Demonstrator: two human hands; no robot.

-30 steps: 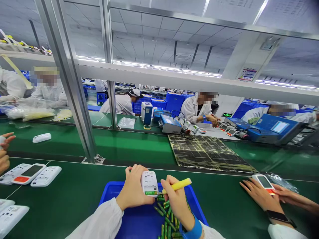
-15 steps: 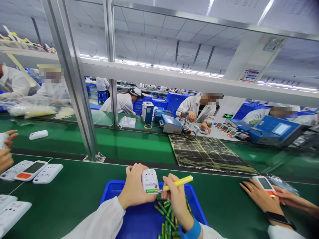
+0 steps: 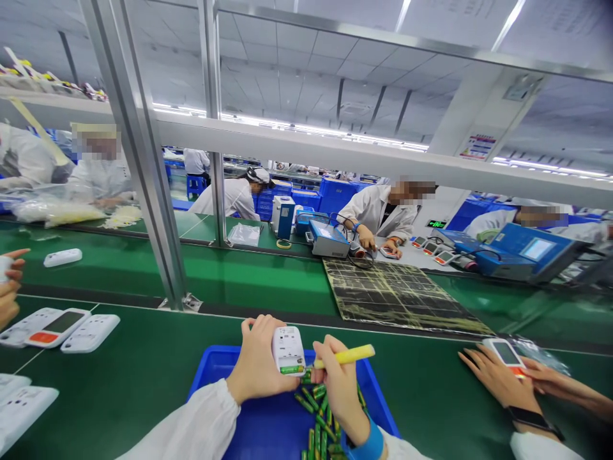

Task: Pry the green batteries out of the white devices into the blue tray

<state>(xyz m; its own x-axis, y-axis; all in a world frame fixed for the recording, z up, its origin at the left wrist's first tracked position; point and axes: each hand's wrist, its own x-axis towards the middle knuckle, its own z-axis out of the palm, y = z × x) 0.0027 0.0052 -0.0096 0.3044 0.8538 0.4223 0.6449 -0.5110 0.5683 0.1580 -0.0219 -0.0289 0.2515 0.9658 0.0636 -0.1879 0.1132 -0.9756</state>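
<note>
My left hand [image 3: 258,361] is closed around a white plastic device [image 3: 288,345], held tilted with its back toward me. A green battery [image 3: 292,370] lies in the slot along the device's lower edge. In my right hand [image 3: 339,383] is a yellow-handled screwdriver [image 3: 352,355], its thin tip at the right end of that battery; whether it touches is too small to tell. Beneath both hands stands a blue tray [image 3: 258,428] with many loose green batteries [image 3: 322,415] on its right side.
White devices [image 3: 90,333] lie on the green table to the left, near another person's hand [image 3: 9,287]. At right, a co-worker's hands [image 3: 502,380] hold a white and orange device [image 3: 505,354]. A metal post [image 3: 143,166] and a dark gridded board [image 3: 397,294] stand beyond.
The yellow handle has swung slightly to the right and down. The held device has hardly moved. On the far belt, a white device has slid left.
</note>
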